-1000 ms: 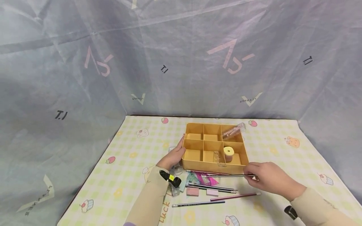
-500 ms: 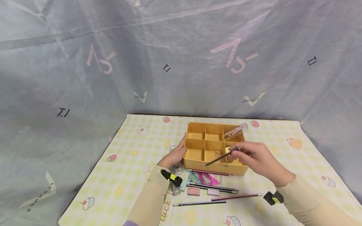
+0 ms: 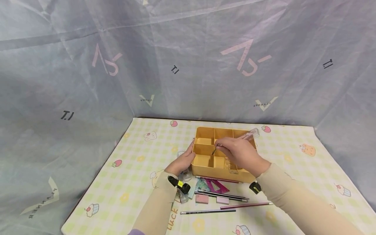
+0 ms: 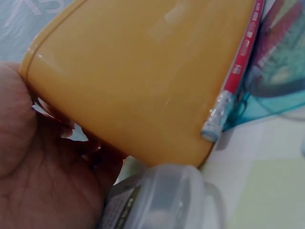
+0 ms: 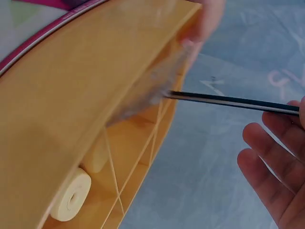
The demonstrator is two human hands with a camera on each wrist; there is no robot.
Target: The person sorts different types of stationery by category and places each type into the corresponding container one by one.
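A yellow organizer box [image 3: 202, 169] with several compartments stands on the table. My left hand [image 3: 182, 162] grips its left wall; in the left wrist view the palm [image 4: 52, 176] lies beside that wall. Over the box's middle, my right hand [image 3: 239, 151] pinches a dark pencil [image 5: 219, 100], its far end pointing down toward the compartments. A clear ruler [image 3: 231, 165] leans in the front middle compartment. In the right wrist view a cream round-topped spool-like item [image 5: 71, 195] sits in a compartment. A clear tube [image 3: 252, 133] sticks out at the back right.
In front of the box lie a red pencil [image 3: 217, 179], dark pencils [image 3: 223, 195], a pink eraser [image 3: 201, 198], a lilac eraser [image 3: 222, 200] and a magenta set square [image 3: 217, 186]. Nearer are another dark pencil [image 3: 208, 211] and a red one [image 3: 246, 205]. A clear container [image 4: 157, 195] touches the box's left.
My right hand has carried the dark pencil from the box's front right corner up and leftward over the compartments, tilting it downward. The left hand stays on the box's left side.
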